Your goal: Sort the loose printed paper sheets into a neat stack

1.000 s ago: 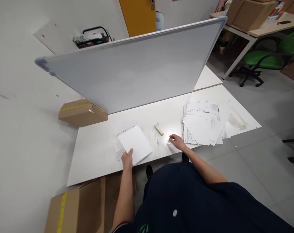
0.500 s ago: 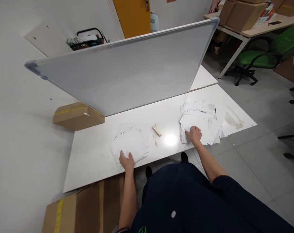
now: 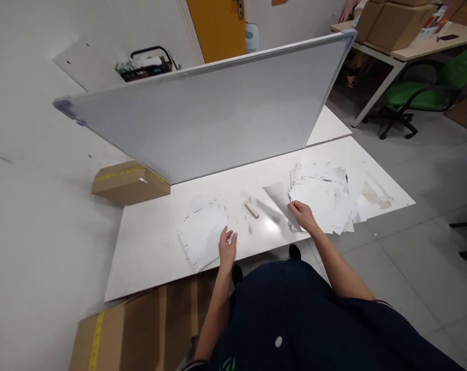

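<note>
On the white table [image 3: 140,247] lie two stacks of paper. My right hand [image 3: 303,215] pinches one sheet of paper [image 3: 276,196], which is lifted at an angle beside the messy right stack [image 3: 322,201]. My left hand [image 3: 227,245] is at the right edge of the neater left stack [image 3: 204,234], its fingers apart and holding nothing. Between the stacks a small beige block [image 3: 252,208] lies on the tabletop, with thin scraps around it.
A large whiteboard [image 3: 210,118] stands upright along the table's back. One cardboard box [image 3: 133,184] sits behind its left end, and another cardboard box [image 3: 140,330] is below the front left edge. A green chair [image 3: 418,95] and a desk with boxes are at the far right.
My right hand has raised a sheet from the right stack and tilted it leftward. My left hand has moved right, from the front of the left stack to its right edge.
</note>
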`<state>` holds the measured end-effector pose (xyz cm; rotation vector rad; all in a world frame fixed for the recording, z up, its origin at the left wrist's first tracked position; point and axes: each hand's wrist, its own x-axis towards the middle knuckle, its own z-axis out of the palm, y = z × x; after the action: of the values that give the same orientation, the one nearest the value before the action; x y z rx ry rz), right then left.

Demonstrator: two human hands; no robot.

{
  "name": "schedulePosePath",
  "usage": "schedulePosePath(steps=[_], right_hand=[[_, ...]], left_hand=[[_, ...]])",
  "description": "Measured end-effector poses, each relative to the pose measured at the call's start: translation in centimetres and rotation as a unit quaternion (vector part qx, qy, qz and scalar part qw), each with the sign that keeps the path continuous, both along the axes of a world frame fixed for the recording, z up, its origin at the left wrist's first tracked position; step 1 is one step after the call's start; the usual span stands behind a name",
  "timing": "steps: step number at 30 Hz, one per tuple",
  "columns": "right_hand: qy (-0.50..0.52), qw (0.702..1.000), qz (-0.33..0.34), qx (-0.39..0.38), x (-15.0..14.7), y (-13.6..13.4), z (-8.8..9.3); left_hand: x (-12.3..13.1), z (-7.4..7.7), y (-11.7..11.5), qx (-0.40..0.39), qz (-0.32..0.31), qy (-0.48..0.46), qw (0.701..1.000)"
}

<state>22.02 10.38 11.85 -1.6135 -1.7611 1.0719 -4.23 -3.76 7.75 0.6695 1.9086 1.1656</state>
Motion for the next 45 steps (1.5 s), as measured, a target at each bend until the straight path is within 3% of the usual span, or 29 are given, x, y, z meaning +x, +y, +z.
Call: schedulePosePath(steps=[4,8,11,13,16,20,25,29,33,35,37,40,42,45], right_hand=[[0.161,0.982,0.070,-0.062,-3.0,-2.3,2.6],[0.188,0.964,0.119,-0.148,-3.8,-2.8,1.5],[0.067,0.983,0.073,-0.154,-2.2,-1.2,-0.9],[-0.102,0.992,-0.024,-0.076,-0.5,0.2,-2.8],[-0.297,0.950,-0.096,0.011,2.0,1.9,-5.4],[-0.370,0.926,-0.079,-0.006,3.6,2.3,-7.7],[-0.375,0.924,-0.072,0.005,3.9,2.1,-8.4],[-0.382,0.922,-0.059,-0.009,3.9,2.6,-7.4],[-0.364,0.931,-0.029,-0.005,3.0,2.5,-3.9],[-0.288,0.958,0.004,0.000,2.3,2.0,-1.1],[-0.144,0.989,0.038,0.026,1.3,1.2,1.6],[0.080,0.996,0.023,0.042,-0.3,0.1,4.4],[0.147,0.989,0.013,0.029,-1.5,-0.2,4.8],[0.112,0.993,0.014,0.025,-3.3,-0.4,3.8]], left_hand=[[1.9,2.4,1.3,0.036,-0.071,-0.231,0.970],[2.8,4.0,1.8,0.078,-0.065,-0.316,0.943],[2.9,4.2,1.8,0.090,-0.017,-0.301,0.949],[2.7,3.9,1.6,0.089,0.005,-0.281,0.956],[2.4,3.2,1.3,0.090,0.030,-0.275,0.957],[2.3,2.4,1.1,0.092,0.053,-0.266,0.958],[2.0,2.0,1.2,0.083,0.054,-0.270,0.958],[1.8,1.8,1.3,0.095,0.057,-0.280,0.953],[1.7,2.0,1.4,0.094,0.056,-0.286,0.952],[1.6,2.3,1.4,0.087,0.059,-0.286,0.952],[1.6,2.7,1.4,0.080,0.064,-0.285,0.953],[1.7,3.3,1.6,0.081,0.060,-0.276,0.956],[1.8,3.7,1.8,0.087,0.050,-0.265,0.959],[2.0,4.4,1.9,0.088,0.048,-0.240,0.966]])
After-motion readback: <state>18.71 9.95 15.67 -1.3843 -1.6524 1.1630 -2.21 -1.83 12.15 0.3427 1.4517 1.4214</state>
